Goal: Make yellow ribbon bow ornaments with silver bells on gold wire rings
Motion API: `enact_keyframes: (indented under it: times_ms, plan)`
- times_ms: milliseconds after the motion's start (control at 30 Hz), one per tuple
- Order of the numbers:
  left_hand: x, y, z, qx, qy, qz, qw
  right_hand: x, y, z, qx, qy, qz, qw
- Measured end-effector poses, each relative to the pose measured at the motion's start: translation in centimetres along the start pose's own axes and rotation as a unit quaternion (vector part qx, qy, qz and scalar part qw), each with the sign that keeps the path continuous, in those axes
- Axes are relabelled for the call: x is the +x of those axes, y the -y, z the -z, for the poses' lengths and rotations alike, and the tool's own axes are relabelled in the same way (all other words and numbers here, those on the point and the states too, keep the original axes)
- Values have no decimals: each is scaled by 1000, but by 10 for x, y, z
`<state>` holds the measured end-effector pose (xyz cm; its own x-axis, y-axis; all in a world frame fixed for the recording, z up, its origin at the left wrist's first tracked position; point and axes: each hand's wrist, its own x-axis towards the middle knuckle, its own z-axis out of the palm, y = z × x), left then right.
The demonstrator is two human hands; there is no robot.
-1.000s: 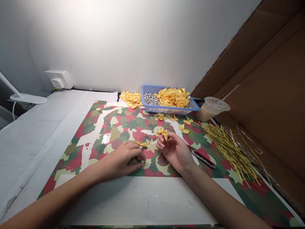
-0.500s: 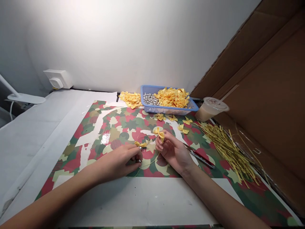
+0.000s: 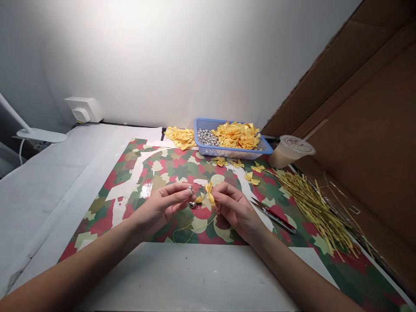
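Note:
My left hand (image 3: 162, 207) is raised off the patterned sheet (image 3: 136, 173) and pinches a small silver bell (image 3: 190, 190) between thumb and fingertips. A second silver bell (image 3: 193, 204) hangs just below it. My right hand (image 3: 235, 209) pinches a small yellow ribbon bow (image 3: 209, 194) right beside the bells. A thin yellow string (image 3: 188, 229) trails down from the hands onto the sheet. The two hands almost touch at the fingertips.
A blue basket (image 3: 264, 149) at the back holds silver bells and yellow bows. More bows (image 3: 180, 136) lie heaped left of it, a few loose ones (image 3: 251, 177) in front. A lidded cup (image 3: 289, 151), yellow twist ties (image 3: 312, 203), scissors (image 3: 273, 215) and cardboard (image 3: 367, 130) stand right.
My left hand lifted from the sheet with the bell and came up to the right hand. The right hand moved the bow left and down toward it.

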<state>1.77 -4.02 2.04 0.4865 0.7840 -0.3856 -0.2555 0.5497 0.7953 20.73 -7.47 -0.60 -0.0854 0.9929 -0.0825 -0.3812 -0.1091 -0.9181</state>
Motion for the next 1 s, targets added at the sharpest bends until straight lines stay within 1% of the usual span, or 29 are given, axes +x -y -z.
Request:
enact_keyframes:
  times_ms: [100, 167, 267, 333, 467, 567, 733, 867, 1000]
  plan:
    - [0, 2, -1, -33, 9, 27, 999, -3, 1, -4, -29, 3, 16, 999]
    - [1, 3, 0, -35, 28, 33, 998, -5, 1, -6, -42, 2, 28, 999]
    - [1, 6, 1, -16, 58, 24, 998, -6, 1, -6, -53, -6, 44, 998]
    - [1, 8, 3, 5, 66, 13, 998, -6, 1, -4, -59, -9, 51, 997]
    - [2, 10, 4, 27, 74, 5, 997, -6, -2, -2, -68, 2, 52, 996]
    - [2, 10, 4, 24, 79, 9, 997, -6, -3, -2, -72, 10, 51, 996]
    - [0, 9, 3, 7, 71, 23, 997, -7, -3, -4, -70, 14, 48, 996]
    - [0, 10, 2, -7, 68, 31, 997, -7, -3, -4, -67, 16, 30, 997]
    - [1, 12, 2, 18, 69, 28, 997, -7, -3, -5, -57, 25, 18, 998]
